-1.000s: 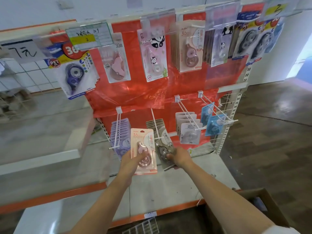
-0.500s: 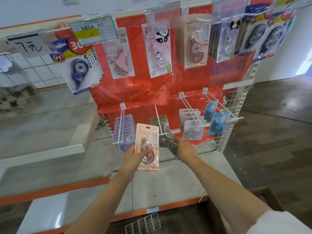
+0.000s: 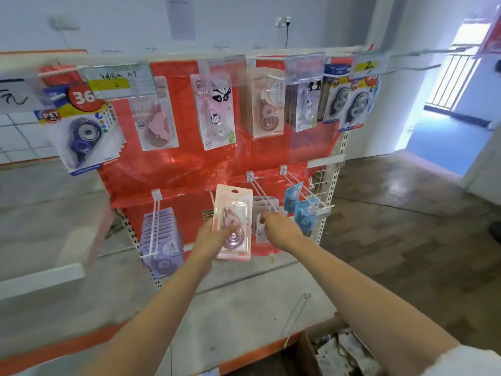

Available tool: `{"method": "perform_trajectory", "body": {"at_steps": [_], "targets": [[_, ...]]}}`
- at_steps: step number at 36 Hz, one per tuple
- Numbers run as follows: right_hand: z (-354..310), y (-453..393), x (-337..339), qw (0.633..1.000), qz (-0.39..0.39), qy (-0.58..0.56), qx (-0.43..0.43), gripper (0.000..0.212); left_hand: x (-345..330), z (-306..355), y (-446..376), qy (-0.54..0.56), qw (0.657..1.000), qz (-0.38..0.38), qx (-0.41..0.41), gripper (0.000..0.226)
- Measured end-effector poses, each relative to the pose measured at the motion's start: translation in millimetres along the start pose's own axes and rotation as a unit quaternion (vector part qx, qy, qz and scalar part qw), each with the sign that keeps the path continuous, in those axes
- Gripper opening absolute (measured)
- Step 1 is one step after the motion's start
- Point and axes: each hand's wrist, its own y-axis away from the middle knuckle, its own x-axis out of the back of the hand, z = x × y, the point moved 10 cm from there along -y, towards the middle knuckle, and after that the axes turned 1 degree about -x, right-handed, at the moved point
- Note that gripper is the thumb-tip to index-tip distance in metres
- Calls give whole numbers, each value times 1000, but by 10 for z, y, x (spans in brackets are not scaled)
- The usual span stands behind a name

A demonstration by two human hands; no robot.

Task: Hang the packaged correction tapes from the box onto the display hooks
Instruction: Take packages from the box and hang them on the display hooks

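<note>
- Left hand [image 3: 214, 237] grips one pink correction tape pack [image 3: 233, 222], upright.
- Right hand [image 3: 280, 229] pinches white pack [image 3: 260, 229] on lower hook [image 3: 261, 192].
- One box [image 3: 339, 348] near right.

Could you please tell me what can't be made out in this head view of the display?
- Grey packs' hook: hidden behind the pink pack held by the left hand.
- Right hand: its fingertips are blurred against the white packs, grip unclear.
- Box: cut off by the bottom edge, contents blurred.

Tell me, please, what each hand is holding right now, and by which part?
The left hand grips the pink correction tape pack by its lower left edge. The right hand touches the white packs on the hook; whether it holds one cannot be told.
</note>
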Motion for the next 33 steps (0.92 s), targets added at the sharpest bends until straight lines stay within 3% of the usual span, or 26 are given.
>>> {"method": "perform_trajectory", "body": {"at_steps": [3, 7, 10, 14, 20, 29, 33], "targets": [[-1, 5, 305, 992, 12, -124, 6, 31, -108, 228, -137, 12, 1000, -2, -8, 18], [35, 33, 639, 941, 24, -335, -33, 26, -244, 558, -265, 33, 999, -5, -26, 22], [66, 35, 845, 914, 44, -400, -49, 22, -363, 916, -276, 14, 996, -10, -90, 28], [71, 16, 1036, 863, 60, -499, -45, 42, -485, 1289, -288, -38, 986, -12, -164, 29], [157, -74, 1250, 834, 96, -542, -25, 46, -522, 1614, -323, -152, 966, -19, -208, 42], [288, -74, 1612, 818, 171, -548, -35, 38, -600, 1811, -285, -297, 923, -16, -244, 24], [333, -28, 1736, 815, 174, -551, -43, 49, -659, 1825, -246, -348, 903, -19, -251, 28]]}}
